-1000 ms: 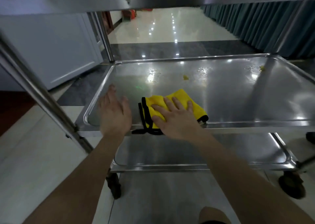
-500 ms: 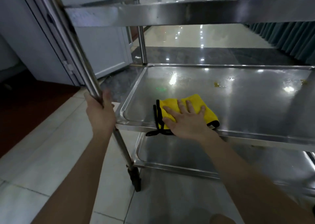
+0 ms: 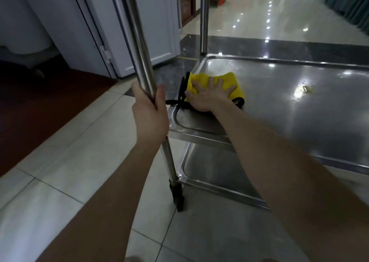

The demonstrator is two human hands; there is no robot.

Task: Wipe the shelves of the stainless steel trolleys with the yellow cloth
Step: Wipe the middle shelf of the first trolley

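Head view: your right hand (image 3: 207,98), fingers (image 3: 219,83) spread flat atop the yellow cloth (image 3: 232,77); left hand (image 3: 149,112) clenched round the post (image 3: 137,42).

Yellow cloth (image 3: 229,79) half hidden under right hand (image 3: 207,98); middle shelf (image 3: 299,112) cut off at right edge.

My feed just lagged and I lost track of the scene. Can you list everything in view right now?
cloth: one, yellow with black edging, left end of middle shelf
middle shelf: one, steel, centre right
lower shelf: one, steel, beneath it
near post: one, steel, near-left corner
far post: one, steel, far-left corner
wheel: one, black, under near post
smear: one, yellowish, middle shelf, right of cloth
door: one, white, left background
curtains: teal, top right
hands: two, bare; left hand grips near post, right hand presses flat on cloth
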